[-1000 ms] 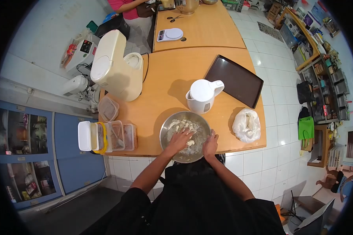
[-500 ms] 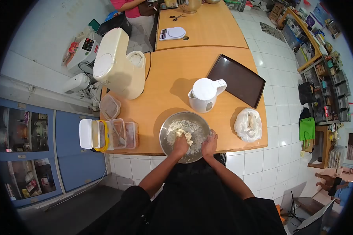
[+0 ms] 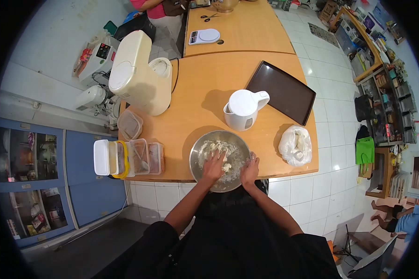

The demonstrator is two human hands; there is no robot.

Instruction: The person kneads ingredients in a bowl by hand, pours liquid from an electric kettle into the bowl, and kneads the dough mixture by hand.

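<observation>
A steel mixing bowl [image 3: 196,149] sits at the table's front edge, with white flour and pale, crumbly dough [image 3: 226,166] inside it. My left hand [image 3: 213,166] reaches down into the bowl, fingers stretched out and somewhat apart over the dough. Its fingertips touch the floury mass; what lies under the palm is hidden. On the right side, my right hand [image 3: 250,170] grips the bowl's rim, with its fingers over the edge.
Behind the bowl stands a white electric kettle [image 3: 241,110], near a dark baking tray [image 3: 284,93]. A plastic bag [image 3: 295,146] lies to the right. Plastic containers [image 3: 137,156] and a cream stand mixer [image 3: 137,81] occupy the left. Another person [image 3: 165,18] stands at the far table.
My left hand has gone from fingers curled into a lump of dough to fingers spread out over it. The right hand stays on the rim. The view has shifted slightly.
</observation>
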